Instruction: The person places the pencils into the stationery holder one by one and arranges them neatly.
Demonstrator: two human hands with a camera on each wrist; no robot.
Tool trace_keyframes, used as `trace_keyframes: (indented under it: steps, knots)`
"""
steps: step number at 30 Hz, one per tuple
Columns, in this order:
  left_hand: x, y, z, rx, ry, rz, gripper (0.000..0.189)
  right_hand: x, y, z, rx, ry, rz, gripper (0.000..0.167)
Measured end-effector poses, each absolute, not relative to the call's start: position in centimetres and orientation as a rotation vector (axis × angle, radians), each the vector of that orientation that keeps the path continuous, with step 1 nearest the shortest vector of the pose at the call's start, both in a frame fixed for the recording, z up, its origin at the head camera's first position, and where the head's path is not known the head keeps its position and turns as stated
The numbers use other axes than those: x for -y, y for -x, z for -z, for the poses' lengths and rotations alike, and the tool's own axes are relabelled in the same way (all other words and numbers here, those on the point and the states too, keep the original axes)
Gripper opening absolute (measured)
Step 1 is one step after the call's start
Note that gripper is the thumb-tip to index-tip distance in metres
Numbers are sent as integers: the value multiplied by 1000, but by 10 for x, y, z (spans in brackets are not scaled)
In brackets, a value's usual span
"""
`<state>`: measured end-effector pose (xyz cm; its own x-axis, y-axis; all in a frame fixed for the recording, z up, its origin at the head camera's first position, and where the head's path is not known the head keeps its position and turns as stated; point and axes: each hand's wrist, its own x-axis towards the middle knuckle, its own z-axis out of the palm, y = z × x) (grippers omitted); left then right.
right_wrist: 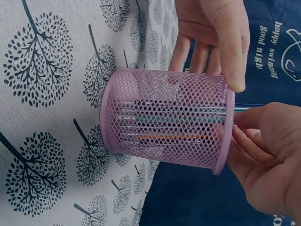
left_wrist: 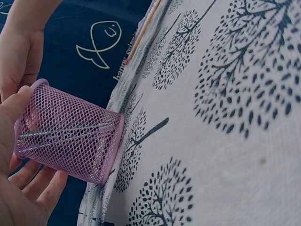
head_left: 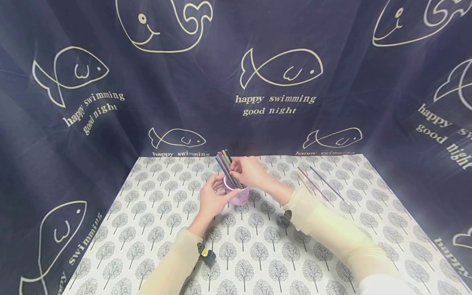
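A pink mesh pen cup [head_left: 240, 199] stands upright on the tree-print cloth. My left hand [head_left: 214, 198] holds it from the left, thumb at the rim and fingers around its far side. Several pencils [head_left: 223, 163] of different colours lean out of the cup's top toward the left. My right hand [head_left: 251, 172] pinches some of these pencils just above the rim. In the right wrist view, the lower parts of the pencils [right_wrist: 174, 118] show through the mesh. How many pencils the right fingers hold is hidden.
To the right on the cloth [head_left: 162, 221], a few loose thin pencils [head_left: 329, 185] lie slanted. A dark blue curtain [head_left: 221, 82] with fish drawings and lettering hangs behind the table and along both sides.
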<state>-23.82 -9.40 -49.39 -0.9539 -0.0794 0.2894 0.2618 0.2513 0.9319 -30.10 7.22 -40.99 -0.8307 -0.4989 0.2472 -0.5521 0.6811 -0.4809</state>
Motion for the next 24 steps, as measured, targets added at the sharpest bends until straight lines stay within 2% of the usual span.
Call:
trace_keyframes:
  steps: [13, 24]
  knots:
    - [93, 238, 494, 2257, 149, 1779, 62, -82, 305, 411, 2719, -854, -913, 7]
    - [93, 237, 491, 2273, 99, 1815, 64, -143, 309, 370, 2659, -634, -897, 11]
